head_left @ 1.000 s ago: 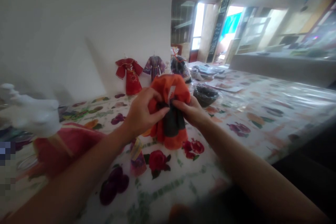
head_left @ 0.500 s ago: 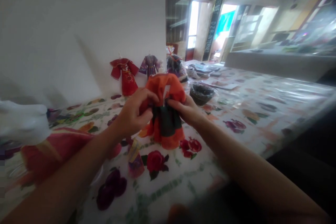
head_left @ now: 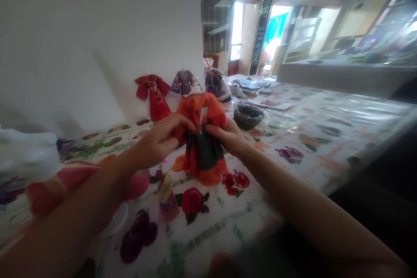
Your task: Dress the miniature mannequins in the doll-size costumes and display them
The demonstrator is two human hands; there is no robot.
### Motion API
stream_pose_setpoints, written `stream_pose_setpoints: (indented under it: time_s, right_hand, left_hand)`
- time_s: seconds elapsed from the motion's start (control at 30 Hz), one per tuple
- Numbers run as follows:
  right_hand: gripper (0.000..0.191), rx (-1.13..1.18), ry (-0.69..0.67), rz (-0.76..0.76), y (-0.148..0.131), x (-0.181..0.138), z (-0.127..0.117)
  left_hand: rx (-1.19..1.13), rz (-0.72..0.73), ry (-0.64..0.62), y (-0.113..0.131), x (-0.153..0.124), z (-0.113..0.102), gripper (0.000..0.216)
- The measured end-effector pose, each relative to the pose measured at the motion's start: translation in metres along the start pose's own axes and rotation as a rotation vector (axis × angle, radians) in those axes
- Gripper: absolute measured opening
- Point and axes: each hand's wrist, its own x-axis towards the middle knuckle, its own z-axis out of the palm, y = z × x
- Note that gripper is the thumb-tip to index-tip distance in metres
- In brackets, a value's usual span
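An orange and dark green doll-sized dress [head_left: 208, 156] stands upright over the table, gripped from both sides at its waist. My left hand [head_left: 166, 137] pinches its left edge near the middle opening, thumb and finger closed on the cloth. On the other side, my right hand [head_left: 228, 137] has its thumb pressed on the fabric by the same opening, with the fingers behind and hidden. A white strip [head_left: 203, 116] shows between the hands. Something small and white pokes out above the collar.
Against the wall stand a small red dress [head_left: 157, 100] and a purple robe [head_left: 185, 82]. A dark bowl in clear plastic [head_left: 248, 116] sits behind my right hand. Red cloth [head_left: 61, 186] and a white plastic bag [head_left: 28, 152] lie at left on the flowered tablecloth [head_left: 221, 226].
My left hand has moved in to the opening, and its fingers now pinch the cloth there. The right hand keeps its hold. The view has shifted slightly.
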Motion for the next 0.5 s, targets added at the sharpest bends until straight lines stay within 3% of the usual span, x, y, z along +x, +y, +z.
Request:
stream_pose_setpoints:
  time_s: [0.23, 0.5]
  right_hand:
    - [0.031, -0.056, 0.014, -0.029, 0.0041, 0.0021, -0.0021]
    - [0.031, -0.068, 0.011, -0.031, 0.0052, 0.0025, -0.0026]
  left_hand:
    - [0.186, 0.115, 0.117, 0.0008, 0.0051, 0.0024, 0.02]
    - [0.257, 0.116, 0.084, 0.0008, 0.0029, 0.0013, 0.029]
